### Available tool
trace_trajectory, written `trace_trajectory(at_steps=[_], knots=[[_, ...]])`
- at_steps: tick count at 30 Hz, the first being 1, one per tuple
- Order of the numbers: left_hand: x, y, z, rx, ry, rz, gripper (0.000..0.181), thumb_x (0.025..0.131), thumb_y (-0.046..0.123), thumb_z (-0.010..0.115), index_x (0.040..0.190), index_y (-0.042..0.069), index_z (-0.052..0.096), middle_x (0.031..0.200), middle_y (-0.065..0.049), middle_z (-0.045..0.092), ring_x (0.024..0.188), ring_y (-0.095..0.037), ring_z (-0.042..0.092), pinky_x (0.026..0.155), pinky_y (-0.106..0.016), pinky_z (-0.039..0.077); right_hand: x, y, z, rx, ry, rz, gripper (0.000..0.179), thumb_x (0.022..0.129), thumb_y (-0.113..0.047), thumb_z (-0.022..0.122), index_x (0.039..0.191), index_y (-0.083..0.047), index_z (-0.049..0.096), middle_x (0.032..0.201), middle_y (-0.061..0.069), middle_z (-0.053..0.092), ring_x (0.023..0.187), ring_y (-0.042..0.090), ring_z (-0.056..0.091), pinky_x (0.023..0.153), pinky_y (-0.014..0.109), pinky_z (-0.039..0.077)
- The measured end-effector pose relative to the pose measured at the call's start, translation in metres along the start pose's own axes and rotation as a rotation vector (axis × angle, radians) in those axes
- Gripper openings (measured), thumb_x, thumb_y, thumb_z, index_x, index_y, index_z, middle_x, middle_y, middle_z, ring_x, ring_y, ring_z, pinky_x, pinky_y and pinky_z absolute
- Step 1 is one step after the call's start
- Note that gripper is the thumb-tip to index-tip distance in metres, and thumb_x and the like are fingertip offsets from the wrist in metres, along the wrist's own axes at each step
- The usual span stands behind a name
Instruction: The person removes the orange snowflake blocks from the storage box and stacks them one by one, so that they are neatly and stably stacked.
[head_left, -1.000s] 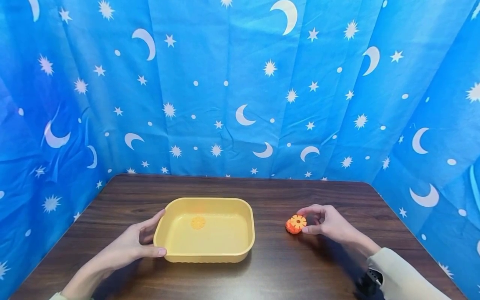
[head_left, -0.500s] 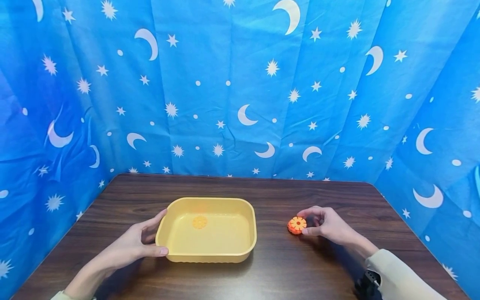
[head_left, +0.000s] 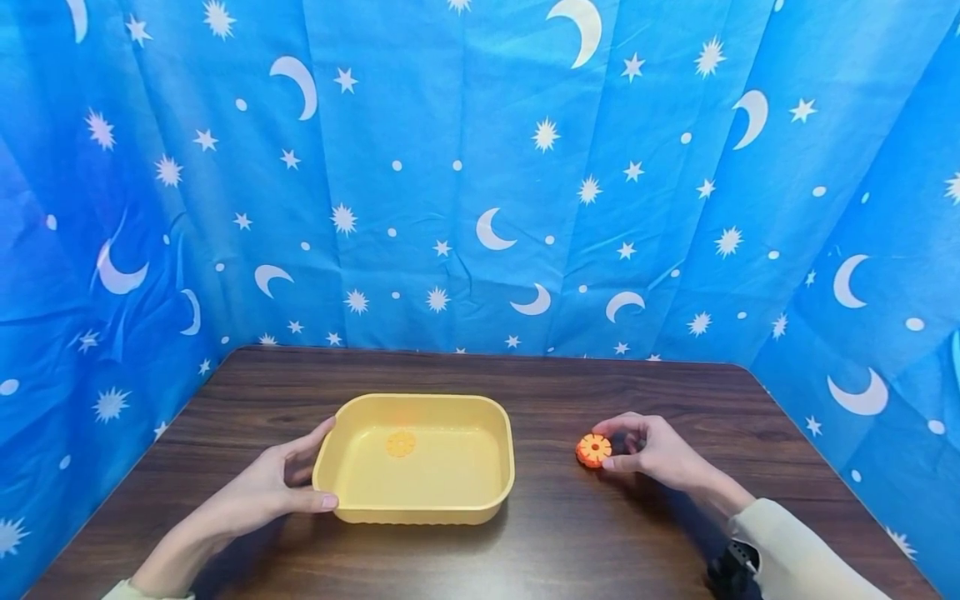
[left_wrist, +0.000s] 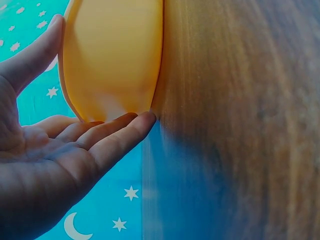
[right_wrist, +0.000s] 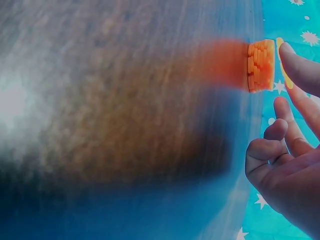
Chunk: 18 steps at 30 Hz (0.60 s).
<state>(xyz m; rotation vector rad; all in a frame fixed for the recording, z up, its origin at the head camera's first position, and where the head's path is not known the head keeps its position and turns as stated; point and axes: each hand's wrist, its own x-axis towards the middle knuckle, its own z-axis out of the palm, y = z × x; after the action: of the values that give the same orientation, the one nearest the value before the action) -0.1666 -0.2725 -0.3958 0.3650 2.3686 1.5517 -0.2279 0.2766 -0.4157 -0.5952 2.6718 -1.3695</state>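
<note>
On the left of the table stands a yellow rectangular tray [head_left: 420, 492]. One flat orange notched disc [head_left: 401, 444] lies inside it. My left hand [head_left: 258, 490] is at the tray's left end, thumb at the near corner, with straight fingers against the end wall, as the left wrist view shows. My right hand [head_left: 660, 450] pinches a yellow-orange notched disc [right_wrist: 285, 62] between thumb and finger. Close beside it, with a thin gap in the right wrist view, is a short stack of orange notched discs [right_wrist: 260, 66] standing on the table.
The dark wood-grain table [head_left: 540, 550] carries the tray and the stack, with bare tabletop between them. A blue curtain [head_left: 420, 200] with white moons and stars encloses its back and sides. A black wrist device [head_left: 733, 568] sits on the right arm.
The pinched disc has come down and slightly left, closer over the stack. My left hand keeps its place at the tray. The head view has shifted slightly.
</note>
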Motion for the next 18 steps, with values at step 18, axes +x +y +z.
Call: trace_trajectory(at_steps=[18], knots=[[0.001,-0.001,-0.001,0.025,0.021,0.003,0.106,0.088,0.027,0.087,0.169,0.008,0.021,0.169,-0.026,0.025,0.144,-0.050,0.044,0.106,-0.055,0.051,0.012,-0.023,-0.005,-0.049,-0.038,-0.072,0.046,0.087,-0.009,0.085,0.128,0.005,0.069,0.123,0.023,0.069,0.070,0.022,0.050,0.059,0.026,0.040]])
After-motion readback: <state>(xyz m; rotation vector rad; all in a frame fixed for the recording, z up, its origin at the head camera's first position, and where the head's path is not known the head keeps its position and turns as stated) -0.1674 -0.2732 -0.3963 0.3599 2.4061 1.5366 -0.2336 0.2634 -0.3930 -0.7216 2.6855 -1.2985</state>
